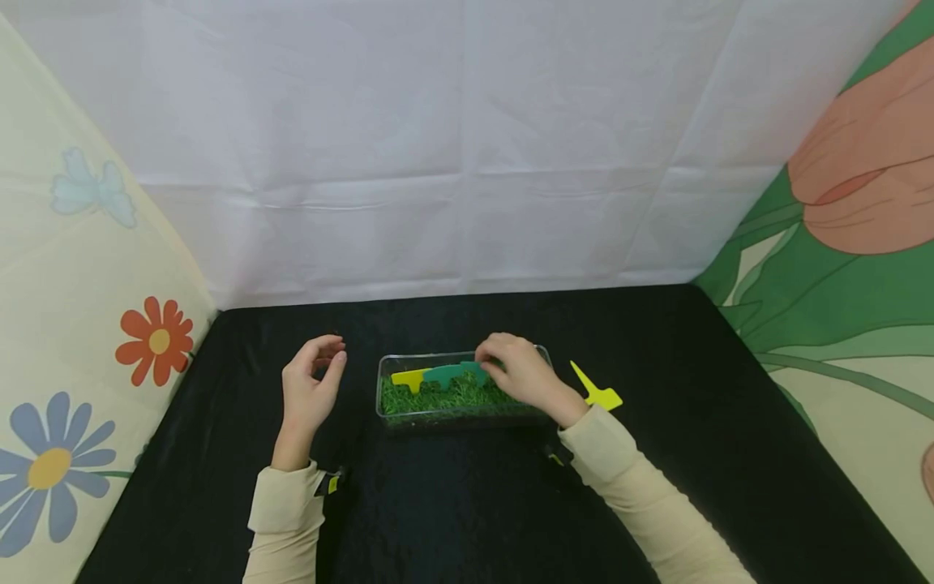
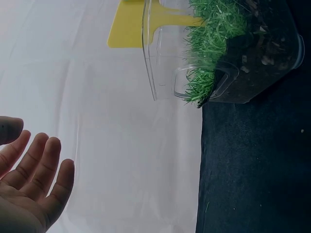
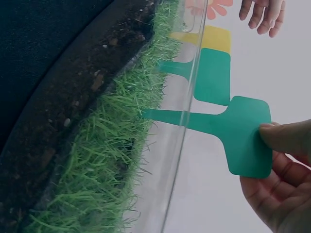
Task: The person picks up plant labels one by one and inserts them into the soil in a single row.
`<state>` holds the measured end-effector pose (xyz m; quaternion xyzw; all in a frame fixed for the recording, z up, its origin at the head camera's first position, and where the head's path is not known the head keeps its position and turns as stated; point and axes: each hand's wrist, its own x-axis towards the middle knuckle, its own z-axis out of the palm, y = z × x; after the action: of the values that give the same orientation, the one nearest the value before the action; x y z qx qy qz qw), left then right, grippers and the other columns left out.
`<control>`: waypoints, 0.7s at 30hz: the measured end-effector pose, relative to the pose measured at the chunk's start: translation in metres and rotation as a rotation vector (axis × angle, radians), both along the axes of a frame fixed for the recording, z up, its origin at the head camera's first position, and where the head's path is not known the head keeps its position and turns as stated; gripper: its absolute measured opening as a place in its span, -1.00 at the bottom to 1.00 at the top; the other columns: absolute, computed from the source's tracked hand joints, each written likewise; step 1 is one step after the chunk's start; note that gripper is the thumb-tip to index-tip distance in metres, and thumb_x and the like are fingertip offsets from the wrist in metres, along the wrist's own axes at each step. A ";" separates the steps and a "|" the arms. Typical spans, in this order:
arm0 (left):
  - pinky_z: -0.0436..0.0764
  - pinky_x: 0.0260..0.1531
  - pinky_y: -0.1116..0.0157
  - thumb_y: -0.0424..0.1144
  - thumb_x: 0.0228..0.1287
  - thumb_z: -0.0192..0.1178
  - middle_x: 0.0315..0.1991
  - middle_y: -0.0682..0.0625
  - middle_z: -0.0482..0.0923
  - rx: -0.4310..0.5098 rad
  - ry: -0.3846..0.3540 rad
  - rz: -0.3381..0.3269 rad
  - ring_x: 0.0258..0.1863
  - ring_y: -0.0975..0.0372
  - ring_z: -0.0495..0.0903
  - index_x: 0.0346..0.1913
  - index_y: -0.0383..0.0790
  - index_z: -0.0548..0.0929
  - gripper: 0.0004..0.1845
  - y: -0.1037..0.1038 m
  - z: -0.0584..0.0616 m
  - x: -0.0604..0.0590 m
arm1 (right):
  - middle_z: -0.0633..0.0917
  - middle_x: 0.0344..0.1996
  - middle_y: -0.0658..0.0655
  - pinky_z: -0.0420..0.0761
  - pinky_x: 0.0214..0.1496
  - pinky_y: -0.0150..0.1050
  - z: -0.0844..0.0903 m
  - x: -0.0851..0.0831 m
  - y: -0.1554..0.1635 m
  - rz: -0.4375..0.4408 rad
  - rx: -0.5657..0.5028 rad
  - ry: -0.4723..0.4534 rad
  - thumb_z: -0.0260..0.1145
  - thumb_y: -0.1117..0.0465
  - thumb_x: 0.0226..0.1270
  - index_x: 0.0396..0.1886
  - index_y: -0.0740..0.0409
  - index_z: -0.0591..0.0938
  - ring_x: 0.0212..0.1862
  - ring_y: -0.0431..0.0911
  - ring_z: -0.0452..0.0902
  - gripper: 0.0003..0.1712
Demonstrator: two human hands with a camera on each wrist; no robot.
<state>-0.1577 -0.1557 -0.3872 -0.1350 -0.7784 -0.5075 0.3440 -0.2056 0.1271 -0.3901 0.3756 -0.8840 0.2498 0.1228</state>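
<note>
The right hand [image 1: 527,378] pinches the flat head of a green T-shaped plastic plant marker [image 3: 238,130] whose stem is stuck in the grass of a clear rectangular plastic box [image 1: 385,381] on the black cloth [image 1: 693,422], while the left hand [image 1: 310,388] hovers empty, fingers relaxed, just beside the box.

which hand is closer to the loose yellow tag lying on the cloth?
Right. The right hand pinches a green tag in the clear grass box, just left of the loose yellow tag. The left hand hovers beyond the box's far side.
</note>
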 end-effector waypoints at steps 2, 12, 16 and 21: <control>0.45 -0.34 0.59 -0.70 0.03 0.10 -0.39 -0.39 0.54 -0.002 0.004 0.000 -0.41 0.22 0.50 -0.26 -0.64 0.53 -0.84 0.000 0.000 0.000 | 0.61 -0.39 0.06 0.53 -0.29 -0.26 -0.001 0.000 0.000 -0.001 0.001 0.001 0.31 0.42 0.11 -0.36 0.17 0.62 -0.33 -0.11 0.52 -0.89; 0.45 -0.33 0.59 -0.70 0.04 0.10 -0.39 -0.38 0.54 -0.006 0.004 -0.002 -0.41 0.21 0.49 -0.26 -0.63 0.53 -0.84 0.000 -0.002 -0.001 | 0.60 -0.40 0.07 0.53 -0.34 -0.27 -0.012 -0.004 0.006 0.097 -0.028 0.045 0.28 0.41 0.14 -0.36 0.20 0.61 -0.34 -0.10 0.52 -0.91; 0.45 -0.32 0.59 -0.70 0.04 0.10 -0.39 -0.38 0.54 -0.005 0.003 -0.001 -0.41 0.21 0.49 -0.26 -0.62 0.53 -0.84 0.000 -0.003 -0.001 | 0.60 -0.41 0.07 0.54 -0.34 -0.27 -0.015 -0.006 0.006 0.098 -0.012 0.040 0.30 0.41 0.12 -0.36 0.20 0.62 -0.35 -0.10 0.52 -0.91; 0.45 -0.33 0.58 -0.69 0.05 0.11 -0.38 -0.37 0.54 -0.001 -0.006 -0.008 -0.41 0.20 0.49 -0.26 -0.61 0.53 -0.84 -0.001 -0.005 -0.002 | 0.61 -0.39 0.06 0.54 -0.30 -0.26 -0.014 -0.005 0.003 0.034 0.048 -0.002 0.30 0.43 0.11 -0.35 0.19 0.63 -0.33 -0.10 0.53 -0.89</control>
<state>-0.1593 -0.1566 -0.3926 -0.1367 -0.7792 -0.5087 0.3397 -0.2102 0.1298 -0.4041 0.3933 -0.8833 0.2309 0.1083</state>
